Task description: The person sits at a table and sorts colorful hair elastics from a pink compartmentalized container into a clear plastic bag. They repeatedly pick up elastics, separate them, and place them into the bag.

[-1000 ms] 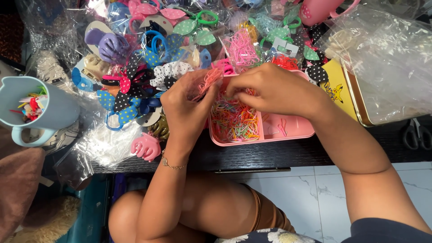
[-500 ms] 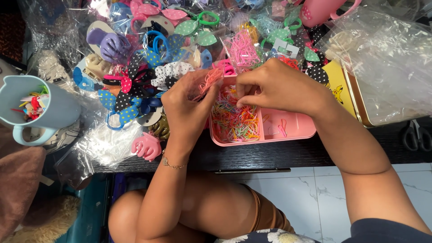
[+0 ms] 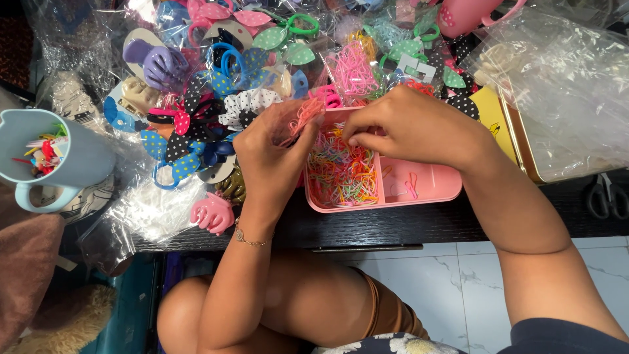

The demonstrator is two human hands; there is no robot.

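On the cluttered table, both hands pinch a small bag over the pink tray.

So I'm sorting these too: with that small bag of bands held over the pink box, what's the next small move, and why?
Probably tip the small clear bag a little further over the pink box so its bands fall out. The left hand pinches it above the compartment heaped with coloured bands, and the right hand rests at the box's far edge.

Bare forearms — thin gold bracelet on left wrist, dark sleeve right.
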